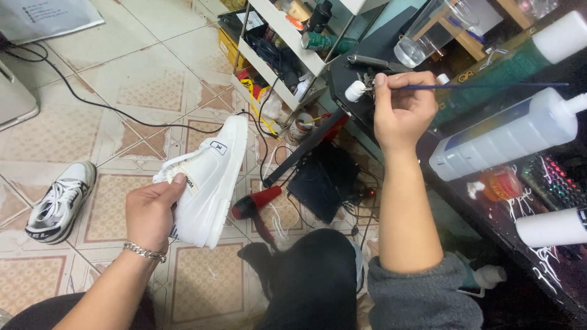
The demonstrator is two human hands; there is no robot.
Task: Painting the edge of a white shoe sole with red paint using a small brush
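My left hand [150, 211] grips a white sneaker [211, 177] by its tongue and upper, holding it above the tiled floor with the sole turned to the right. A metal chain bracelet sits on that wrist. My right hand [400, 110] is raised at the edge of a dark worktable [489, 220] and pinches a thin dark-blue paintbrush [489, 86]. The brush tip touches a small white bottle cap [355, 91] on the table edge.
A second white and black sneaker [60, 203] lies on the floor at left. A red and black hair dryer [254, 205], cables and a black box lie below. A white shelf rack [287, 55] holds cans. Large white bottles [507, 137] and a clear plastic cup [428, 30] stand on the table.
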